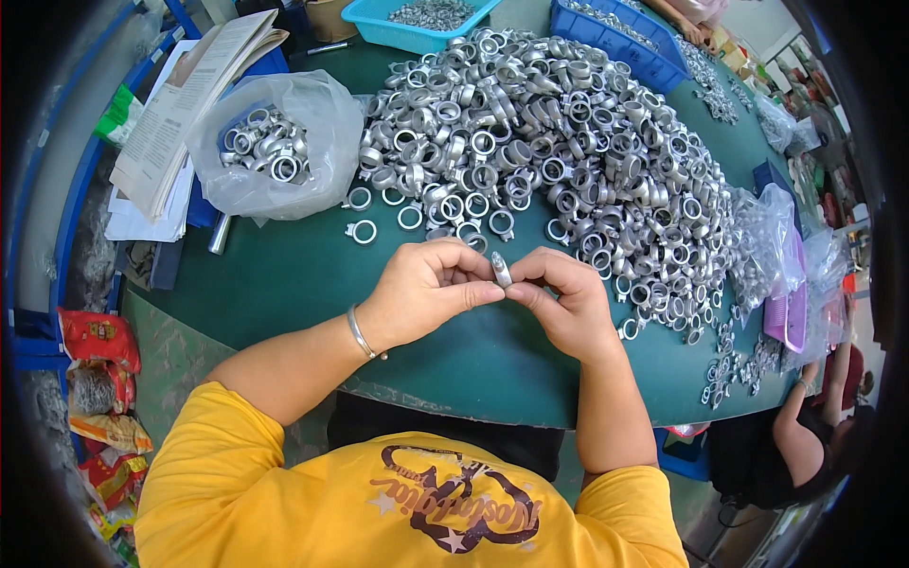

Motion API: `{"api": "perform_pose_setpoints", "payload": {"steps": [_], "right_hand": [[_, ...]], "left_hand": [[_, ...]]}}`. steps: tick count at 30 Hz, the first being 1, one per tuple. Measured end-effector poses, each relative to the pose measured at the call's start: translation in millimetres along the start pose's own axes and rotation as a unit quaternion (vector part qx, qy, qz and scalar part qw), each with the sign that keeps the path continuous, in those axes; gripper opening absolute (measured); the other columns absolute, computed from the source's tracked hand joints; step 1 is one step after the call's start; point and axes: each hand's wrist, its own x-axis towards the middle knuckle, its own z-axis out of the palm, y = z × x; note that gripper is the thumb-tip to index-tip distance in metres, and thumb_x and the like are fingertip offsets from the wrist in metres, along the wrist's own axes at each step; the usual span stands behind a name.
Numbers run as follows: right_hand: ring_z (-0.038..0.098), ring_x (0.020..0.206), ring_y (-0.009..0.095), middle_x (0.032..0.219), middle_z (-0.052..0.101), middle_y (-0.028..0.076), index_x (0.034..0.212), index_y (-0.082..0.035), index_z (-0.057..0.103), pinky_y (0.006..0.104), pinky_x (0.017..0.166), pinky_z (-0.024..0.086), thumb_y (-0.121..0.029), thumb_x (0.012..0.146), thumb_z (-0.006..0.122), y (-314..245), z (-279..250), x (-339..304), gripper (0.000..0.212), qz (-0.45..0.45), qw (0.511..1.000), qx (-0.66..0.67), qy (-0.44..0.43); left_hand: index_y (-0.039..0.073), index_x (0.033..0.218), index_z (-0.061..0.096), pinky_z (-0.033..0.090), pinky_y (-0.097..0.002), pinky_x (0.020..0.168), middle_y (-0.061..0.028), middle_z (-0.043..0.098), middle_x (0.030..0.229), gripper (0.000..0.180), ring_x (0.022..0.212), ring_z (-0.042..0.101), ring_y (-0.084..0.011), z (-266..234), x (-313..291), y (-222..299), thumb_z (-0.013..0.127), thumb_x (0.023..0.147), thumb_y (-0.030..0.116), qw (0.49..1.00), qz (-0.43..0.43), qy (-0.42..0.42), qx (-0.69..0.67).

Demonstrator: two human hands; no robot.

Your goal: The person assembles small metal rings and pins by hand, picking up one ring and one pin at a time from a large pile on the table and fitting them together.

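Note:
Between my two hands is one small silver metal ring clamp (501,270), seen nearly edge-on. My left hand (431,289) pinches it from the left with thumb and fingertips. From the right, my right hand (563,301) grips the same piece between thumb and forefinger. Just beyond my hands rises a large heap of similar metal ring clamps (530,123), some with small lugs on the side. A few loose ring clamps (361,231) lie at the heap's left edge on the green tabletop (454,364).
A clear plastic bag (327,156) of rings stands left of the heap, beside newspapers (185,123). A turquoise basket (379,30) and a blue crate (615,45) sit at the back. Plastic bags and a purple basket (786,317) are at right, near another person (795,435).

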Motion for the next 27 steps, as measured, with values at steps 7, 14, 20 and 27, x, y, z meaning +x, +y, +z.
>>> {"api": "perform_pose_setpoints", "payload": {"steps": [7,14,20,27], "right_hand": [[0.058,0.070,0.015,0.078,0.060,0.006,0.082,-0.002,0.061,0.0254,0.059,0.046,0.006,0.073,0.065,2.1,4.7,0.1,0.012,-0.056,0.998,-0.017,0.030],[0.060,0.070,0.012,0.081,0.061,0.007,0.103,0.003,0.054,0.0219,0.056,0.047,-0.012,0.092,0.047,2.5,2.4,0.7,0.019,0.175,0.946,0.267,0.055],[0.061,0.077,0.015,0.090,0.062,0.010,0.104,0.003,0.056,0.0252,0.064,0.051,-0.004,0.083,0.059,11.0,3.3,-2.7,0.022,0.134,0.923,0.360,-0.013],[0.058,0.097,0.022,0.109,0.056,0.018,0.098,0.002,0.055,0.0330,0.085,0.050,0.008,0.071,0.066,9.7,3.4,-2.4,0.030,0.022,0.878,0.477,0.022]], "left_hand": [[-0.002,0.086,0.062,0.046,-0.0176,0.062,-0.0039,0.057,0.086,0.012,0.074,0.055,-0.0075,0.2,-3.1,0.2,0.066,0.075,-0.004,0.984,0.117,0.019,0.136],[-0.001,0.084,0.063,0.045,-0.0174,0.061,-0.0039,0.057,0.086,0.012,0.073,0.055,-0.0073,1.7,-5.3,2.5,0.067,0.074,-0.004,0.978,0.133,0.009,0.162],[0.000,0.085,0.062,0.046,-0.0197,0.062,-0.0038,0.058,0.084,0.013,0.074,0.057,-0.0095,1.3,-5.2,2.4,0.067,0.074,-0.003,0.946,0.208,-0.014,0.250],[-0.001,0.092,0.055,0.052,-0.0234,0.059,-0.0084,0.061,0.082,0.012,0.069,0.063,-0.0140,-4.0,-3.9,6.0,0.060,0.084,0.008,0.997,-0.044,-0.001,-0.065]]}}
